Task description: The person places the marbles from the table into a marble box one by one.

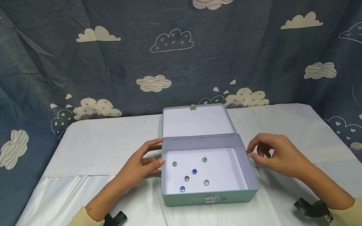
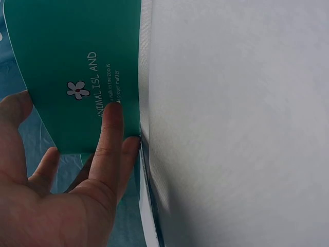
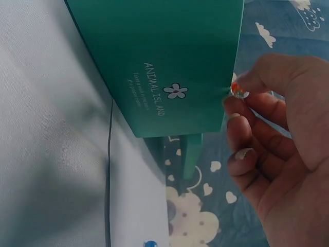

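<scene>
A green tin box stands with its hinged lid laid back behind it. On its pale floor lie several glass marbles, among them a dark blue marble, a brownish marble and a green marble. At the box's left wall my left hand rests with fingers extended; in the left wrist view the fingers lie against the printed green side. Just outside the right wall, my right hand pinches an orange-and-clear marble between thumb and forefinger.
White cloth covers the table. A dark blue curtain with cloud prints hangs behind and at both sides. A small round blue thing shows at the bottom edge of the right wrist view.
</scene>
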`<action>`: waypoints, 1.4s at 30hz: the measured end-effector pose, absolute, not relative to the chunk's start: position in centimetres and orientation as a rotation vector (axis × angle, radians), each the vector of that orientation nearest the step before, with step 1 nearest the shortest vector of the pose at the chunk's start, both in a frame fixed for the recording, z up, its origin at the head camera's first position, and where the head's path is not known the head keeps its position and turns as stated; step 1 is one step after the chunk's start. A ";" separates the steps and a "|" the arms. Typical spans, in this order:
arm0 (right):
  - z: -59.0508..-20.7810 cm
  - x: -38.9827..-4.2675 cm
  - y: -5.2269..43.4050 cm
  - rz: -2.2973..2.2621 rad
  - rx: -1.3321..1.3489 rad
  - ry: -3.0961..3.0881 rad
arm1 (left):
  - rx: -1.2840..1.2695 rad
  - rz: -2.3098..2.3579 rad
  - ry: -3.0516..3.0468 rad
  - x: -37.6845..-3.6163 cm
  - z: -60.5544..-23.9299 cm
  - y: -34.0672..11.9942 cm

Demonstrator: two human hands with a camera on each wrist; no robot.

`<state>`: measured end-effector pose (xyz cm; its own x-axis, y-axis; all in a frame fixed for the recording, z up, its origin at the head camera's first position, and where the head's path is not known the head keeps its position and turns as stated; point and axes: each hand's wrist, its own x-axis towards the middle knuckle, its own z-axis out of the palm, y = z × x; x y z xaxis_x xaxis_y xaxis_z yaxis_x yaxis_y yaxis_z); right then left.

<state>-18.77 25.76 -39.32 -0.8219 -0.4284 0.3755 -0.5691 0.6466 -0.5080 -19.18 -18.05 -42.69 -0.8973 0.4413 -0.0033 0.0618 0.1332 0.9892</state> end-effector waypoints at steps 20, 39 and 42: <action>-39.0 -18.8 25.9 0.890 0.854 -2.622 | 0.477 1.825 2.128 -19.2 -42.7 -18.1; -41.0 -21.6 30.0 0.669 0.574 -2.642 | 0.486 1.844 2.106 -19.2 -42.7 -18.0; -41.7 -22.1 30.6 0.655 0.549 -2.674 | 0.475 1.845 2.110 -19.2 -42.7 -18.1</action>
<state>-22.14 30.65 -41.70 -0.8702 -0.2857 0.4013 -0.4388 0.8198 -0.3679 -19.23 -18.07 -42.74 -0.9012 0.4334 -0.0059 0.0519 0.1214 0.9912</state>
